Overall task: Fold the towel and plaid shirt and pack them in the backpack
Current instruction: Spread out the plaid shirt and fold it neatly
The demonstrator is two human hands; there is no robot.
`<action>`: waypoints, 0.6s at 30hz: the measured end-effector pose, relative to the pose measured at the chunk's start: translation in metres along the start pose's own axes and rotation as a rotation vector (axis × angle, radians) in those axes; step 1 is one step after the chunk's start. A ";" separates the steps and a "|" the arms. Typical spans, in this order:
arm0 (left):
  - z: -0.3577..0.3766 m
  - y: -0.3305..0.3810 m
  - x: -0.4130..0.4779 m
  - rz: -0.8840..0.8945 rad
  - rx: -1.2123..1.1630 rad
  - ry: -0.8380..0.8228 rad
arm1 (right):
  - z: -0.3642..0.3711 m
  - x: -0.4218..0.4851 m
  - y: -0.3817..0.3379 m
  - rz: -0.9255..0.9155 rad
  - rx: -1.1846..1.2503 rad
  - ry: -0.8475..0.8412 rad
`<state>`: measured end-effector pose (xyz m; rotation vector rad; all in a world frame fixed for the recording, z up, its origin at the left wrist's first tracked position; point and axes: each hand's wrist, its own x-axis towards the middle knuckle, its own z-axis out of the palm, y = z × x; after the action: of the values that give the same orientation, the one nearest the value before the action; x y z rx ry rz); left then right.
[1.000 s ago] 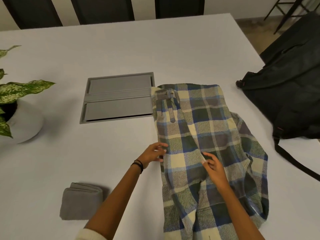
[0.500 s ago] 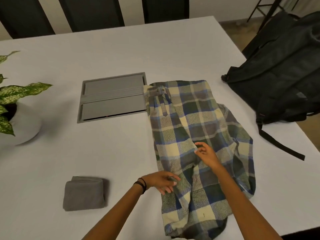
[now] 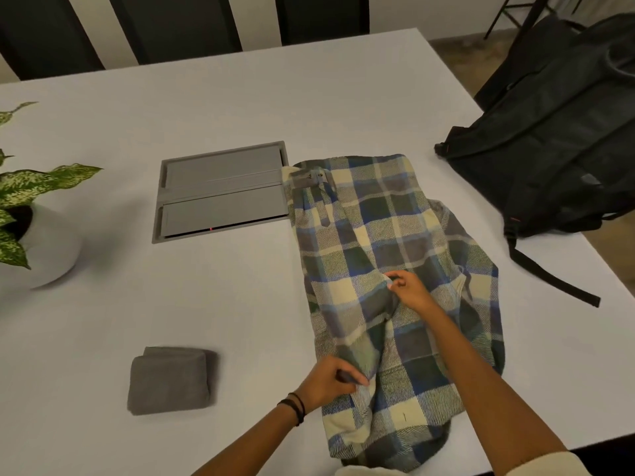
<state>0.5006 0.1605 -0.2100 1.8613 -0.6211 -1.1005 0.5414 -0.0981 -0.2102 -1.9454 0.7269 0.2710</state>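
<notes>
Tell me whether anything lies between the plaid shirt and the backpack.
Nothing visible does. Only bare table separates the plaid shirt from the backpack; the backpack's own strap trails across that gap. The folded towel lies on the shirt's other side.

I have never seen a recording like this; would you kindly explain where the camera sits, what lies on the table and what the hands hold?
No machine here: a person works with bare hands, filmed by one wide-angle camera worn on the head, looking down. On the white table lie a plaid shirt, a folded grey towel, a black backpack, a grey panel set into the top and a potted plant. The left hand pinches the shirt's near left edge; the right hand pinches a fold at its middle.
</notes>
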 end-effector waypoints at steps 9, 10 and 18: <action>-0.001 0.003 -0.001 0.040 -0.025 -0.138 | -0.001 0.017 0.005 0.006 -0.042 0.001; -0.001 0.002 0.000 0.041 -0.015 -0.159 | 0.000 0.017 0.006 0.025 -0.050 0.004; -0.005 -0.015 0.003 -0.019 -0.015 -0.398 | 0.020 -0.022 0.000 -0.220 -0.210 0.175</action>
<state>0.5066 0.1675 -0.2232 1.6475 -0.8166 -1.5000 0.5267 -0.0725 -0.2088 -2.2494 0.6081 0.0426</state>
